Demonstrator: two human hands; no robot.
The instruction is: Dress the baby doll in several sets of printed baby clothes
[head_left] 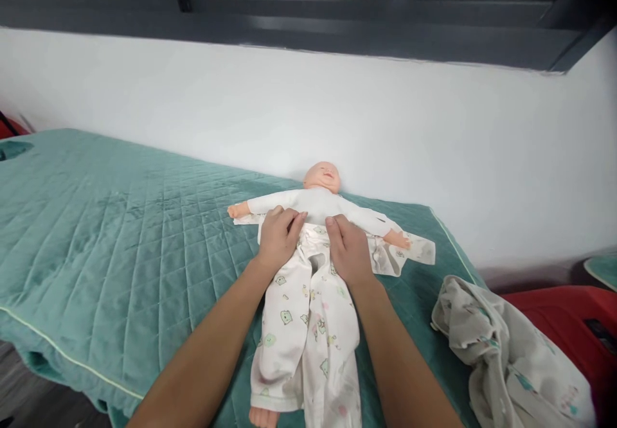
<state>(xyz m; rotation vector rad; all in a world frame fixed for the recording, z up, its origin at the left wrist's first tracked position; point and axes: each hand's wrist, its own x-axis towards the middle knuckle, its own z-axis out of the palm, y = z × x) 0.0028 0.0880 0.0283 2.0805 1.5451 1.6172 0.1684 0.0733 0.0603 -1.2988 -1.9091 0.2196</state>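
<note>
A baby doll (322,180) lies on its back on a green quilted bed (120,222), head toward the wall, arms spread. It wears a white top (318,204) and printed white trousers (301,325). My left hand (278,234) rests on the doll's waist at the left, fingers curled onto the trouser waistband. My right hand (348,248) lies on the waist at the right, fingers pressed together on the same waistband. A printed cloth (414,251) is spread under the doll's upper body. One bare foot (263,416) sticks out of a trouser leg.
A crumpled printed garment (511,351) lies at the bed's right corner. A red object (569,319) stands beside the bed at the right. A white wall (385,126) runs behind the bed, with a dark window frame (337,26) above.
</note>
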